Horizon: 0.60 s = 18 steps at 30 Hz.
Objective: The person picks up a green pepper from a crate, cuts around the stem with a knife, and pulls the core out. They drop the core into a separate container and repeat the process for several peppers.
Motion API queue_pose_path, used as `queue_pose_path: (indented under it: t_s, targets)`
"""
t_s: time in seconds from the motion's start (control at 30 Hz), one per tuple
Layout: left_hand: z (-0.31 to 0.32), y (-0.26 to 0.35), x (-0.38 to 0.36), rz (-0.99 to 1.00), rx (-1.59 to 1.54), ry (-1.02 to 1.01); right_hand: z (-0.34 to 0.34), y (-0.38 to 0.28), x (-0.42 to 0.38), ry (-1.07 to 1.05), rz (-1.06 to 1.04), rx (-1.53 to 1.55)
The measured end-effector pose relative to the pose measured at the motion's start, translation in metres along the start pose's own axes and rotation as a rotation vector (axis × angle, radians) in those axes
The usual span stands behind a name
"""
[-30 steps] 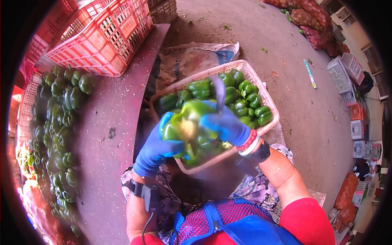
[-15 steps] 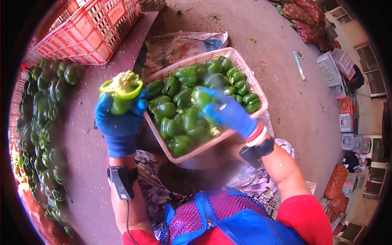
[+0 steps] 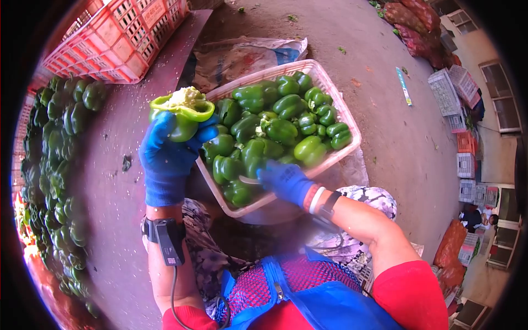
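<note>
A dusty concrete floor spreads away to a pale wall with windows at the far right. On the person's left runs a long purplish board, sprinkled with pale specks. A heap of green peppers covers its outer side, and a pink crate stands at its far end, closing off that corner. The person, in a blue apron, sits behind a pale pink basket full of whole green peppers. A crumpled sack lies just beyond the basket. Stuffed red net sacks lie at the far right, with stacked crates and another person farther along that side.

The left hand, gloved in blue, is raised over the board's edge beside the basket, covering the basket's left corner from view. It grips a cut pepper from below, with the pale, seedy core facing up. The right hand, also gloved, is over the basket's near edge and hides some peppers there. Its fingers are curled around a knife; only the thin, curved blade shows, slightly blurred, above the peppers. A narrow printed strip lies on the floor, well apart from the basket.
</note>
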State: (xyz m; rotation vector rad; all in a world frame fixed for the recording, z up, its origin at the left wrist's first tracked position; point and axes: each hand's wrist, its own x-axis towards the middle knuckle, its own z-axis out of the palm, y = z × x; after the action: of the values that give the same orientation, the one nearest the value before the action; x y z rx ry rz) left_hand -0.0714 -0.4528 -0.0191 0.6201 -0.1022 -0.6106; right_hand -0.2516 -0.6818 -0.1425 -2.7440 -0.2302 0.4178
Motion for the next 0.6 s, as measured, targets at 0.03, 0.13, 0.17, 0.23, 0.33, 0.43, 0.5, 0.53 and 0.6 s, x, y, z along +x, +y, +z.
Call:
queue_pose_path:
  t_s: [0.03,0.13,0.17,0.23,0.33,0.43,0.5,0.53,0.6]
  targets:
    - [-0.004,0.001,0.001,-0.031,0.032,-0.030,0.002,0.005,0.001,-0.004,-0.016,0.013]
    - [-0.006,-0.001,-0.004,-0.048,0.082,0.035,-0.018,0.025,0.002,0.018,-0.133,0.307]
    - [-0.007,-0.001,-0.007,-0.079,0.094,0.013,-0.024,0.031,0.000,-0.005,-0.117,0.440]
    - [0.002,-0.004,-0.014,-0.086,0.058,-0.052,-0.061,0.017,-0.010,0.049,0.017,0.549]
    - [0.011,-0.016,-0.017,-0.098,0.333,-0.171,-0.106,-0.001,-0.009,0.158,0.137,0.985]
    - [0.020,-0.039,-0.011,-0.295,0.127,-0.241,-0.141,-0.032,0.001,0.233,0.065,1.599]
    - [0.021,-0.049,-0.010,-0.325,0.192,-0.299,-0.152,-0.031,0.006,0.025,0.050,1.563]
    - [0.021,-0.052,-0.011,-0.319,0.263,-0.279,-0.142,-0.029,0.012,-0.001,0.063,1.489]
    - [0.018,-0.052,-0.011,-0.328,0.447,-0.213,-0.129,-0.025,0.018,0.063,-0.018,1.450]
